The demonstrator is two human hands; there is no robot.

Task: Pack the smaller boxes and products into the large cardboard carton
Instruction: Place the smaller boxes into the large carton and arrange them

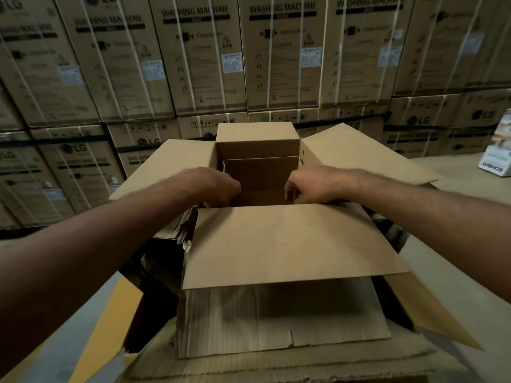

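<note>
The large cardboard carton (290,244) stands open in front of me, all its flaps folded outward. Both my arms reach over the near flap into its mouth. My left hand (218,186) and my right hand (307,186) curl their fingers downward on either side of a small brown box (261,197) that sits low inside the carton. Behind it a taller piece of brown cardboard (260,172) stands against the far wall. The near flap hides my fingertips and the bottom of the carton.
Stacked washing machine cartons (193,64) form a wall close behind. A white product box (497,150) stands on a surface at the right edge. Flattened corrugated cardboard (276,322) lies under the carton. A yellow floor marking (110,313) shows at lower left.
</note>
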